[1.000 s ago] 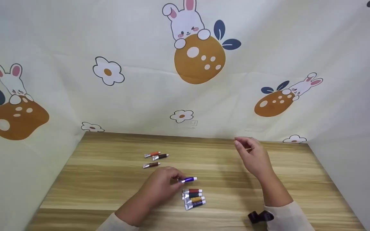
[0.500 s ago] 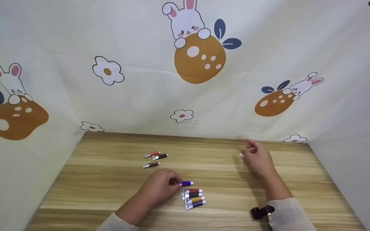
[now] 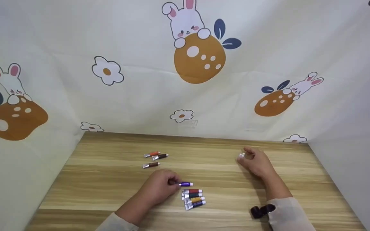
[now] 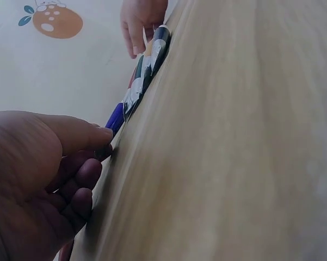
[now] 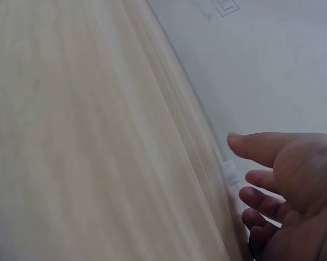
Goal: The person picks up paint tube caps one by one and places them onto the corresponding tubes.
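Your left hand (image 3: 159, 187) pinches the purple tube (image 3: 186, 184), uncapped I judge; your right hand (image 3: 256, 162) pinches its small white cap (image 3: 242, 155); recapping remains.

Purple tube (image 3: 185, 184), small white cap (image 3: 242, 155), light wood-grain table (image 3: 114, 179), cream bunny-and-flower backdrop (image 3: 140, 80).

Left hand (image 3: 161, 187) pinches purple tube (image 3: 185, 184) on table (image 3: 108, 179)

Bare table (image 3: 223, 166) between tube clusters (image 3: 194, 198)
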A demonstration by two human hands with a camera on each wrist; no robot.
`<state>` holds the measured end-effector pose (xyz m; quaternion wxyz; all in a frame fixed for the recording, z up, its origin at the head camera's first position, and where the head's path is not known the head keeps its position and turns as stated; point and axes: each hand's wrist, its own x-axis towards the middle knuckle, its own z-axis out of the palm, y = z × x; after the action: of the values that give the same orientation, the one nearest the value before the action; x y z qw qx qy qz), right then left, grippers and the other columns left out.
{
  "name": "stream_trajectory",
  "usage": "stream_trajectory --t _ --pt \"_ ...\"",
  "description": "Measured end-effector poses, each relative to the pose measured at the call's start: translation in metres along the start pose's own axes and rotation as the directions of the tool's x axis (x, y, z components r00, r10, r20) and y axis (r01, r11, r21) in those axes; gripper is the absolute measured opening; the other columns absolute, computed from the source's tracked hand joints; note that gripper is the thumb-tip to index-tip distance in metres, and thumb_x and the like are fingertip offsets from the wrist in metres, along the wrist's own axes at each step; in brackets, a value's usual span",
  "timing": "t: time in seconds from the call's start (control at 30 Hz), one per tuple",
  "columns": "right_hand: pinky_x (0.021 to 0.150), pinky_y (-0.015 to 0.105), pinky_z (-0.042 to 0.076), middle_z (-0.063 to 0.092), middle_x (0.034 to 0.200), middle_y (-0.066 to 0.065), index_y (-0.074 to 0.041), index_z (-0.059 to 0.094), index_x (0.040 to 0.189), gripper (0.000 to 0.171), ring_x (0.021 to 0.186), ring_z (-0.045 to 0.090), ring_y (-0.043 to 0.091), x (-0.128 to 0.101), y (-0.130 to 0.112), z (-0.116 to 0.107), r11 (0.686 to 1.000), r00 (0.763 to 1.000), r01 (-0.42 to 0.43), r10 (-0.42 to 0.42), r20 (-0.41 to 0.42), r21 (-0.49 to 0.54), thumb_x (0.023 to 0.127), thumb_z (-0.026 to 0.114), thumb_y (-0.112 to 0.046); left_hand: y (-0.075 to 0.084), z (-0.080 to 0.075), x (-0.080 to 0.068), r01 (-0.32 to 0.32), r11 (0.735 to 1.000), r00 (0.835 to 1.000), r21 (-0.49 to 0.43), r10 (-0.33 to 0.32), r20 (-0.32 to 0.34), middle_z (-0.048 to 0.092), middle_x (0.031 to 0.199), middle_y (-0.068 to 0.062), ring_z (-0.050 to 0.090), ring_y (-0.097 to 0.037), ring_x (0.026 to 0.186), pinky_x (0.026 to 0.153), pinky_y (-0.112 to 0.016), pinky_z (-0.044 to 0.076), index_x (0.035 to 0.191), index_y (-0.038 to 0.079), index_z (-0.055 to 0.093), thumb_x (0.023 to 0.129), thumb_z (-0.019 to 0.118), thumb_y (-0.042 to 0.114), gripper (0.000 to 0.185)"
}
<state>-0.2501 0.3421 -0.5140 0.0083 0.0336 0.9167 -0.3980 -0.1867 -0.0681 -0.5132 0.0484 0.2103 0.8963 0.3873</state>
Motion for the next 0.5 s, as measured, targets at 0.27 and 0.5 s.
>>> stream_trajectory --t 0.27,0.5 --pt "0.117 0.057 0.047 0.064 0.145 0.027 0.001 0.064 0.144 0.060 0.138 0.058 0.044 0.0003 0.0021 0.0005 0.996 1.000 0.011 -0.013 -0.021 -0.088 0.098 0.079 -0.035 0.0032 -0.0012 -0.0006 0.034 0.997 0.998 -0.068 -0.030 0.055 0.074 0.094 0.009 0.063 -0.005 0.086 0.076 -0.023 0.054 0.099 0.021 0.081 0.094 0.081 0.015 0.008" --pt "0.107 0.053 0.053 0.074 0.127 0.021 0.000 0.073 0.132 0.046 0.122 0.069 0.036 0.0014 0.0038 0.0023 0.992 0.998 0.015 -0.021 -0.051 -0.122 0.097 0.080 -0.030 0.0050 -0.0017 -0.0001 0.036 0.995 0.996 -0.089 -0.028 0.091 0.075 0.098 0.009 0.065 -0.007 0.091 0.081 -0.026 0.055 0.103 0.023 0.082 0.096 0.077 0.014 0.012"
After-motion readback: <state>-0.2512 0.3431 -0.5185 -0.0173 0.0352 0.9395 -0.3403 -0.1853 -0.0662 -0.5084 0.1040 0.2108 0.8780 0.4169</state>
